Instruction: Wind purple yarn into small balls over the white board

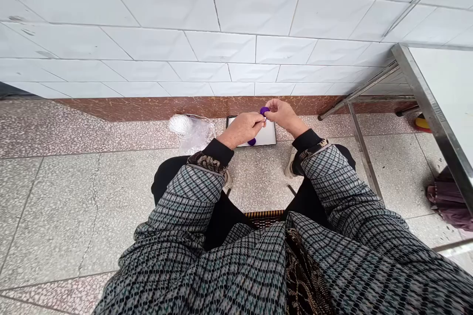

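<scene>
Between my two hands is a small fuzzy purple ball (264, 111), perhaps a pompom or a ball of yarn. My right hand (282, 114) pinches it from the right with thumb and fingertips. From the left, my left hand (242, 129) comes up with its fingers closed at the ball's lower edge; whether something thin is between them is too small to make out. A second purple ball (252, 141) shows below my left hand, over a white tray with a dark rim (271, 135). Both hands are above that tray.
Left of the tray lies a ball of white yarn (181, 124) with a clear plastic bag (195, 136). A white tiled wall (229, 49) stands ahead. To the right is a metal-framed table (436, 103), with dark cloth (449, 197) below it. My knees flank the tray's near side.
</scene>
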`<state>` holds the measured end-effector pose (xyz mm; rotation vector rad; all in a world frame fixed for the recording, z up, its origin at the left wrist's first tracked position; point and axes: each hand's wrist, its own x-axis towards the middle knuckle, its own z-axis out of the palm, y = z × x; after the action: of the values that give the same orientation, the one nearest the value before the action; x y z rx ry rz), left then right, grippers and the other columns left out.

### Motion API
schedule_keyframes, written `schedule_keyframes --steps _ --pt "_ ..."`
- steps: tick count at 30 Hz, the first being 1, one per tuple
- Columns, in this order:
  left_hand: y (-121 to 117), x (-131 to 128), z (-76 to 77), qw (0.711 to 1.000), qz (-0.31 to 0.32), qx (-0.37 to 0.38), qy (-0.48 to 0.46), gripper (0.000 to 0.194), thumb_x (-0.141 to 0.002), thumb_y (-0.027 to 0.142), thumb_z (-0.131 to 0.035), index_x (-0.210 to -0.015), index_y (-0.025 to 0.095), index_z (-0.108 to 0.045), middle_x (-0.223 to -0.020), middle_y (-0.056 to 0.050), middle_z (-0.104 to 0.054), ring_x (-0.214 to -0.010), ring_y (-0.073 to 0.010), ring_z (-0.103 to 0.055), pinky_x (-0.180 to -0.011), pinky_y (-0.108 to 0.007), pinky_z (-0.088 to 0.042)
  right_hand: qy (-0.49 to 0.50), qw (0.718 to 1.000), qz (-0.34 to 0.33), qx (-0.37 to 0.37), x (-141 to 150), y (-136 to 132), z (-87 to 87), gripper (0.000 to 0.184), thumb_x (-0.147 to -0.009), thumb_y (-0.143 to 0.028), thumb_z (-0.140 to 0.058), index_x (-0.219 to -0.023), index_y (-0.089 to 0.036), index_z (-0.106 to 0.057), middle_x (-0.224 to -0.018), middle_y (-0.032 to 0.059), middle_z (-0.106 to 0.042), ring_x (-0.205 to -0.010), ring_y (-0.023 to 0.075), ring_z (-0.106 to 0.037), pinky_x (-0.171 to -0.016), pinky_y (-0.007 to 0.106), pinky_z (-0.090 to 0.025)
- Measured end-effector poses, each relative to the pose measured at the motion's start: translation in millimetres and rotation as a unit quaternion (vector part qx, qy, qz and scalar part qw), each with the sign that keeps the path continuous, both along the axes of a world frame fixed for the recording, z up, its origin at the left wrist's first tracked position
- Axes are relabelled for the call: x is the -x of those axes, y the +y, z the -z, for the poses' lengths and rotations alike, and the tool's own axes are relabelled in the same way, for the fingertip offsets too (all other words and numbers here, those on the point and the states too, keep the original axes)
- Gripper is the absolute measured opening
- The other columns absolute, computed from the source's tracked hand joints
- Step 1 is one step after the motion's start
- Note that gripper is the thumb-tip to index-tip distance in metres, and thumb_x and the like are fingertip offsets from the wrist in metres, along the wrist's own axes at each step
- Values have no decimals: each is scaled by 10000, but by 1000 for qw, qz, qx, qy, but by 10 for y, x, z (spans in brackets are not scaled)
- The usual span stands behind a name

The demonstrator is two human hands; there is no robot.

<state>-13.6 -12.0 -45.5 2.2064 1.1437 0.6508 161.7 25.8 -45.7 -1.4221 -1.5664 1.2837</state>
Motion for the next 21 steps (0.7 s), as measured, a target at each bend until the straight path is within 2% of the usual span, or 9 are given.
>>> schedule_keyframes --steps 2,4,6,8,11,14,17,21 --pt "25 43 3 999 -33 -14 -1 204 -898 199 -508 -812 184 -692 -849 -62 -711 -813 -191 -637 -781 -314 -482 -31 999 -38 13 -10 -15 6 195 -677 -46 -691 -744 -189 -577 -662 -49 -584 -621 112 -507 -576 244 -401" --pt "53 88 9 997 -71 -21 1 210 -898 196 -506 -810 184 -697 -869 -68 -716 -831 -200 -642 -797 -324 -489 -23 993 -102 62 -21 -45 -25 226 -667 -14 -682 -763 -195 -588 -650 -46 -591 -591 110 -509 -550 242 -404" --pt "76 122 14 994 -103 -23 3 209 -893 188 -508 -790 183 -689 -876 -74 -718 -844 -210 -644 -807 -334 -492 22 980 -163 116 -33 -80 -87 236 -673 -4 -681 -789 -195 -604 -668 -37 -619 -576 103 -525 -553 241 -434" --pt "89 135 18 992 -122 -14 2 201 -889 183 -513 -771 183 -675 -864 -74 -719 -836 -213 -642 -797 -336 -489 100 966 -186 150 -44 -103 -158 217 -697 -29 -691 -821 -190 -615 -705 -30 -641 -581 93 -537 -579 237 -468" --pt "76 101 21 993 -116 15 -9 194 -898 187 -510 -784 183 -667 -848 -65 -721 -809 -203 -637 -772 -324 -481 221 956 -123 149 -54 -89 -212 189 -755 -109 -717 -873 -190 -594 -745 -35 -636 -597 79 -543 -624 229 -499" --pt "37 29 18 998 -48 35 -15 197 -904 184 -502 -794 184 -665 -820 -48 -709 -791 -183 -632 -773 -308 -476 263 957 -29 122 -53 -33 -166 220 -778 -152 -744 -876 -196 -553 -734 -45 -612 -615 76 -565 -654 222 -508" --pt "8 -15 13 1000 9 24 -10 199 -903 188 -506 -779 186 -662 -804 -45 -694 -787 -178 -628 -774 -304 -475 216 970 8 108 -38 8 -80 232 -757 -108 -728 -852 -194 -534 -693 -55 -604 -570 69 -546 -606 206 -482" --pt "15 14 -2 1000 -9 -12 -15 197 -902 173 -504 -813 177 -679 -841 -65 -690 -822 -194 -635 -793 -322 -484 121 989 3 86 -18 -2 -40 251 -728 -10 -672 -890 -182 -587 -676 -55 -605 -535 72 -509 -542 206 -441"
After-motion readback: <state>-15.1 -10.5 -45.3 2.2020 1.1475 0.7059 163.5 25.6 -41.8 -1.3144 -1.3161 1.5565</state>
